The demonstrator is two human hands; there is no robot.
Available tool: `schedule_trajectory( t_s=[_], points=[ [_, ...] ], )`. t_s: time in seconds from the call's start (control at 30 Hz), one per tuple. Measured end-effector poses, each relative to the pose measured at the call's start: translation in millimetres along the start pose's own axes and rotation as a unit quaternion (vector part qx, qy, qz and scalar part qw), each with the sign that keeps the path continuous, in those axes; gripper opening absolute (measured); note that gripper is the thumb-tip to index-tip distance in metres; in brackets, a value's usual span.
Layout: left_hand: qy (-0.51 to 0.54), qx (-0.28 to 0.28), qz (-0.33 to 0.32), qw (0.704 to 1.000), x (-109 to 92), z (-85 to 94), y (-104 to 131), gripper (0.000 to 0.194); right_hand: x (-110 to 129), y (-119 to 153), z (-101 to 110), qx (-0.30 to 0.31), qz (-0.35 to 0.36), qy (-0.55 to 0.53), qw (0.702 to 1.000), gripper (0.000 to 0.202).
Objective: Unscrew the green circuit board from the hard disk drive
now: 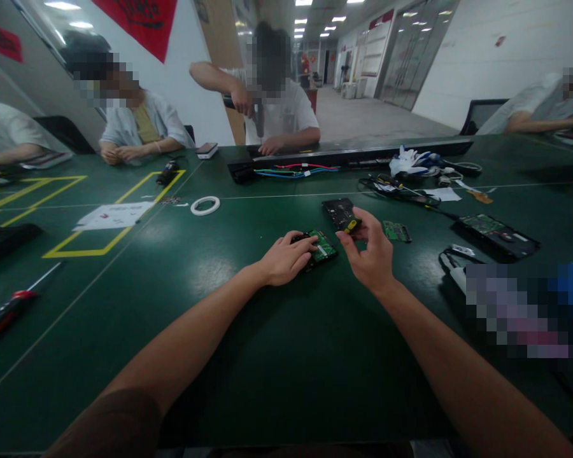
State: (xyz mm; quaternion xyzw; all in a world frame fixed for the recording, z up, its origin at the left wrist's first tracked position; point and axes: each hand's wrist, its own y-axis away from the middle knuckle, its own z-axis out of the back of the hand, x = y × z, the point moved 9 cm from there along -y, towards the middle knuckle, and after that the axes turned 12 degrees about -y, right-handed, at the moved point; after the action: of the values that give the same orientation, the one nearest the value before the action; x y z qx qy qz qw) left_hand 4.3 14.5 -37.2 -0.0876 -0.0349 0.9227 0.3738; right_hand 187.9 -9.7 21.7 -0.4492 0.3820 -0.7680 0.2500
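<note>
On the dark green table (286,350), my left hand (289,257) lies with its fingers spread over a green circuit board in a black frame (325,247). Its fingers partly cover the board. Just to the right, my right hand (370,248) pinches the near right corner of a black rectangular device (338,213) with a yellow part at that corner. The device is tilted. A small green circuit board (396,231) lies right of my right hand's fingers.
A white ring (205,205) and a screwdriver (16,305) lie to the left. Cables (396,191), white gloves (408,162) and a larger black device (496,234) are on the right. Across the table, a person (286,108) holds a power tool over a long black bar (353,159).
</note>
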Motion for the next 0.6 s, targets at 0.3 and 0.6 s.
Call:
schedule_trajectory(
  t_s=[0.3, 0.6],
  points=[
    [-0.017, -0.006, -0.033, 0.999, 0.0, -3.5, -1.1, 0.071, -1.0, 2.3, -6.9, 0.038, 0.001, -0.012, 0.999, 0.061],
    [-0.022, -0.009, -0.032, 0.999, 0.4, -6.2, -0.6, 0.071, -6.9, 4.4, -7.5, 0.038, -0.019, -0.033, 0.999, 0.062]
  ],
)
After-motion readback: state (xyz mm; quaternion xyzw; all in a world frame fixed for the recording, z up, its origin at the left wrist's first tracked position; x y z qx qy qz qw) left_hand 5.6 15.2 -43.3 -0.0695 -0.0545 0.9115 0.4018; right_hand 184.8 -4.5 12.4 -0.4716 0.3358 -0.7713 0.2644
